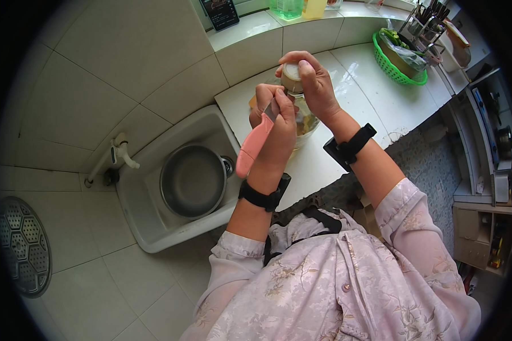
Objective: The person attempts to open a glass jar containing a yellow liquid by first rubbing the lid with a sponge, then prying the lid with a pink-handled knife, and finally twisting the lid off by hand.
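Observation:
My left hand (275, 113) grips a knife by its blade (272, 110), and the pink handle (255, 145) slants down toward my wrist. In my right hand (318, 87) is a small round jar (292, 76) with a pale disc-shaped end facing up. The knife's tip side meets the lower rim of this jar; the exact contact is hidden by my fingers. Below and behind both hands stands a larger clear glass jar (307, 123) with greenish-yellow contents, partly covered by my left hand. An orange-yellow item (252, 101) shows beside my left knuckles.
A grey sink (141, 217) on the left holds a dark metal pan (193, 181), near a white tap (123, 151). A green basket (388, 64) with bagged vegetables stands far right on the white tiled counter (367, 102). Bottles (286, 8) and a phone (220, 13) line the ledge.

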The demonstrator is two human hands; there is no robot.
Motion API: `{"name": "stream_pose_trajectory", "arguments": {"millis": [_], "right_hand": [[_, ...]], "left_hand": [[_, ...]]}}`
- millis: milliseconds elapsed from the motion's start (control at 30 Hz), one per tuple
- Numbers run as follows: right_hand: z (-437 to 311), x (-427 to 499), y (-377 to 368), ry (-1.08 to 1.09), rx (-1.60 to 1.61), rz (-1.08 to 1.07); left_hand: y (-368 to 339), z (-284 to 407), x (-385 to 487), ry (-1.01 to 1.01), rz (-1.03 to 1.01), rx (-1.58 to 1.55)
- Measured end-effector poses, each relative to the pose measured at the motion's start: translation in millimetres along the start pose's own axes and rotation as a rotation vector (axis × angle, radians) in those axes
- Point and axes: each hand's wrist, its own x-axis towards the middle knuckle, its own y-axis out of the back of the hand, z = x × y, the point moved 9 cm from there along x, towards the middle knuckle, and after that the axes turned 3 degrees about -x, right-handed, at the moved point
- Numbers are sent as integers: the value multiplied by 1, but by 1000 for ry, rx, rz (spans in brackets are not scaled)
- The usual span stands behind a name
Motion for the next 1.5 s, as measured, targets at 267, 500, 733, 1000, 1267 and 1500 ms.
{"name": "stream_pose_trajectory", "arguments": {"millis": [267, 500, 733, 1000, 1267, 1500], "right_hand": [[0, 1, -1, -9, 35, -10], [1, 0, 1, -7, -3, -6], [0, 0, 0, -11, 2, -7], [2, 0, 0, -35, 32, -16], [-2, 1, -2, 30, -52, -31], [-5, 0, 1, 59, -68, -13]], "left_hand": [[-5, -6, -2, 94, -12, -145], [-4, -7, -4, 65, -5, -98], [-8, -5, -6, 59, -32, -120], [1, -7, -2, 17, 24, -62], [52, -87, -14, 349, 265, -320], [47, -242, -85, 893, -542, 420]]}}
